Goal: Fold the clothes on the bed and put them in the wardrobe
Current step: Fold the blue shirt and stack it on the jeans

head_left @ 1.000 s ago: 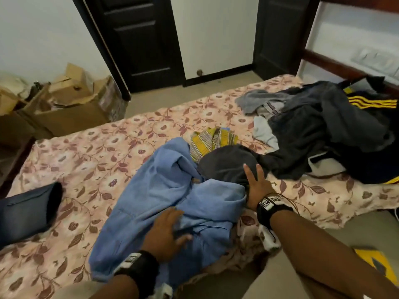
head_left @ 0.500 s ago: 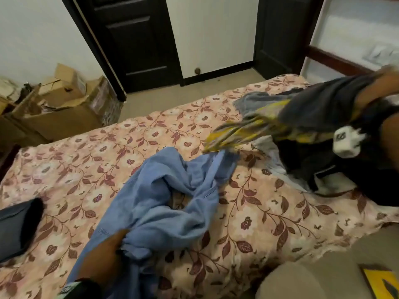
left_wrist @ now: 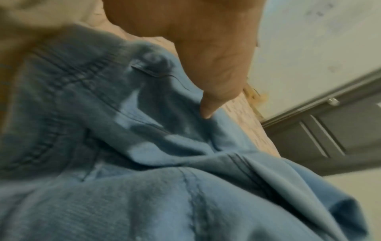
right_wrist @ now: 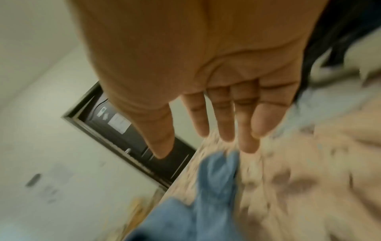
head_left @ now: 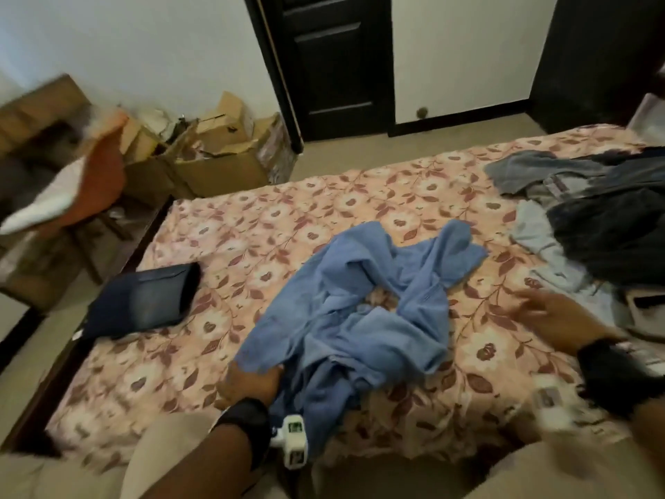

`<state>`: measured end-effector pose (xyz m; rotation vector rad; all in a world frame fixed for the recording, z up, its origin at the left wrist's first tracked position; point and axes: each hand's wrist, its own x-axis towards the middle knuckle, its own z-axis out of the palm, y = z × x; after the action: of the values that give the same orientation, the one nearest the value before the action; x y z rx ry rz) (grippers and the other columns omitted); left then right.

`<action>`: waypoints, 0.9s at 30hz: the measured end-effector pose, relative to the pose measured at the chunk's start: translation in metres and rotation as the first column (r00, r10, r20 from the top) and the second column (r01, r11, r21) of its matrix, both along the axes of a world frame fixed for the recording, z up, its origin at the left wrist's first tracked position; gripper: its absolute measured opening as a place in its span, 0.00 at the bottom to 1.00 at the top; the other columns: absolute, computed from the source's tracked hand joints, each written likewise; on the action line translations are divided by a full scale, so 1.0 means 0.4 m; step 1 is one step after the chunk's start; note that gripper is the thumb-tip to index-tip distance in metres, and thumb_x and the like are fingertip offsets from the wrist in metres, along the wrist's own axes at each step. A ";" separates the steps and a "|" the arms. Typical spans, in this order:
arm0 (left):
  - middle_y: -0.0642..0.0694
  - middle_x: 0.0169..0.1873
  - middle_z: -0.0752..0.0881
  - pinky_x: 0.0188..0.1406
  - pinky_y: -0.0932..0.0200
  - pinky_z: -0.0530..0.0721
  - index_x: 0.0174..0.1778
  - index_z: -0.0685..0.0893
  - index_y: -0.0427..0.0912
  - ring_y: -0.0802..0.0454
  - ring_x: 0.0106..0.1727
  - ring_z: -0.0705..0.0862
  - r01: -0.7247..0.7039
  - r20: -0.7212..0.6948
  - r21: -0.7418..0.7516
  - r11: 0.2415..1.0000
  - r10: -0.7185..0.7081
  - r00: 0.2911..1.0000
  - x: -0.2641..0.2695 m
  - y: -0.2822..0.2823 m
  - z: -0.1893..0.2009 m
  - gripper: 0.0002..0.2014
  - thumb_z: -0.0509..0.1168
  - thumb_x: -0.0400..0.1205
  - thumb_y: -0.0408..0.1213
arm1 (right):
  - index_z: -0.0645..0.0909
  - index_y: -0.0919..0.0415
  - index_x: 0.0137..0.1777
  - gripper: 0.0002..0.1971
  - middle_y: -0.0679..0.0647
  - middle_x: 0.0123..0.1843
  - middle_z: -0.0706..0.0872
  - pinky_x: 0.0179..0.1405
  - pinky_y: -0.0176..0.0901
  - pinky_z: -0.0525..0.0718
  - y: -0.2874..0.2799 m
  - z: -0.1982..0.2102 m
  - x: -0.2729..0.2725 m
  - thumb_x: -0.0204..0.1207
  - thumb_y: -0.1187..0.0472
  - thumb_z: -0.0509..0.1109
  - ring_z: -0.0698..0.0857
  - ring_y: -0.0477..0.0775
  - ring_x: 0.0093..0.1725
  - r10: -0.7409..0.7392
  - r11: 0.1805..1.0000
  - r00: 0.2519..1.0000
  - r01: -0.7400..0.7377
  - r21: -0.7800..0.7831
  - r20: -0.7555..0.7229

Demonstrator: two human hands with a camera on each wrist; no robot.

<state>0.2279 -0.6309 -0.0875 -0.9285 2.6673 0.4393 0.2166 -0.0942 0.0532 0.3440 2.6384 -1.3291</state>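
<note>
Dim, even indoor light with a warm cast and no hard shadows or glare. The head view is soft, with motion blur smearing the right hand (head_left: 550, 315) and the boxes (head_left: 216, 153) past the bed's (head_left: 288, 217) left edge; straight lines bow near the borders. Both wrist views are blurred and streaked.

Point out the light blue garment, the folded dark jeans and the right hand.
light blue garment (head_left: 360, 318): head view, on its crumpled middle.
folded dark jeans (head_left: 144, 300): head view, on the flat top face of the fold.
right hand (right_wrist: 206, 65): right wrist view, on the open palm.
</note>
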 end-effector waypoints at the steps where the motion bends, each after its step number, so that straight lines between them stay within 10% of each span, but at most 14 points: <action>1: 0.40 0.83 0.73 0.84 0.35 0.67 0.85 0.70 0.50 0.35 0.83 0.71 -0.032 0.048 0.076 0.997 0.028 0.998 0.036 0.007 0.013 0.52 0.66 0.69 0.77 | 0.82 0.53 0.66 0.22 0.50 0.50 0.90 0.51 0.42 0.87 -0.123 0.016 0.045 0.76 0.45 0.78 0.91 0.49 0.47 0.124 0.992 0.988 -0.121 -0.042 0.090; 3: 0.33 0.77 0.78 0.76 0.42 0.76 0.83 0.72 0.36 0.31 0.78 0.77 -0.067 0.036 0.199 0.978 0.061 0.998 0.085 0.007 0.025 0.46 0.80 0.75 0.58 | 0.82 0.54 0.67 0.25 0.47 0.49 0.90 0.47 0.33 0.85 -0.371 -0.075 0.117 0.76 0.41 0.77 0.87 0.39 0.40 0.330 0.942 0.927 -0.311 -0.129 0.176; 8: 0.33 0.59 0.90 0.58 0.45 0.83 0.63 0.88 0.36 0.34 0.62 0.87 -0.050 -0.120 0.509 0.859 0.129 0.984 0.118 0.042 0.093 0.16 0.64 0.91 0.45 | 0.84 0.50 0.65 0.35 0.48 0.57 0.91 0.61 0.52 0.87 -0.664 -0.188 0.260 0.68 0.25 0.72 0.88 0.48 0.54 0.619 0.782 0.774 -0.623 -0.012 0.131; 9: 0.32 0.54 0.91 0.55 0.43 0.87 0.58 0.89 0.34 0.32 0.58 0.89 -0.016 -0.190 0.698 0.716 0.206 0.960 0.132 0.068 0.120 0.14 0.65 0.91 0.42 | 0.81 0.46 0.70 0.41 0.41 0.63 0.88 0.67 0.46 0.84 -0.686 -0.186 0.282 0.63 0.21 0.72 0.86 0.41 0.61 0.664 0.748 0.746 -0.663 -0.035 0.055; 12: 0.26 0.59 0.89 0.46 0.44 0.92 0.67 0.85 0.33 0.32 0.52 0.92 -0.015 0.028 0.999 -0.039 0.357 0.934 0.176 0.141 0.218 0.16 0.64 0.89 0.40 | 0.73 0.32 0.72 0.45 0.18 0.69 0.73 0.79 0.32 0.68 -0.718 -0.206 0.312 0.53 0.20 0.76 0.69 0.19 0.71 0.610 0.780 0.789 -0.614 -0.120 -0.074; 14: 0.29 0.66 0.88 0.50 0.44 0.92 0.73 0.81 0.40 0.36 0.55 0.92 0.040 0.003 0.980 -0.193 0.213 0.977 0.192 0.145 0.247 0.18 0.68 0.86 0.36 | 0.73 0.31 0.68 0.43 0.22 0.62 0.77 0.70 0.37 0.77 -0.722 -0.232 0.311 0.51 0.23 0.82 0.79 0.29 0.64 0.493 0.863 0.870 -0.491 -0.116 -0.014; 18: 0.47 0.71 0.87 0.65 0.53 0.88 0.75 0.81 0.53 0.44 0.73 0.85 0.437 -0.435 0.862 0.256 -0.070 0.898 0.194 0.112 0.218 0.27 0.72 0.82 0.27 | 0.83 0.45 0.53 0.08 0.48 0.47 0.86 0.59 0.52 0.84 -0.724 -0.188 0.264 0.77 0.57 0.76 0.83 0.52 0.47 0.289 0.957 0.957 -0.288 0.034 -0.001; 23: 0.55 0.83 0.69 0.84 0.51 0.70 0.87 0.65 0.59 0.54 0.84 0.69 0.597 -0.561 0.572 0.562 -0.263 0.785 0.191 0.096 0.153 0.55 0.85 0.65 0.62 | 0.89 0.57 0.51 0.05 0.51 0.47 0.93 0.52 0.46 0.88 -0.739 -0.135 0.236 0.80 0.66 0.74 0.90 0.50 0.48 0.224 0.911 0.946 -0.289 -0.295 -0.234; 27: 0.47 0.78 0.76 0.79 0.38 0.76 0.78 0.72 0.63 0.41 0.77 0.77 0.610 -0.686 0.314 0.728 -0.271 0.676 0.156 0.066 0.114 0.35 0.74 0.74 0.48 | 0.90 0.59 0.52 0.06 0.51 0.48 0.93 0.52 0.42 0.86 -0.728 -0.104 0.249 0.77 0.61 0.75 0.89 0.50 0.48 0.355 0.876 0.887 -0.426 -0.226 -0.297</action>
<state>0.2905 -0.6045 -0.0419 0.1203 2.8807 1.4456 0.3162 -0.3854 0.0117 -0.4079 2.4523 -1.6538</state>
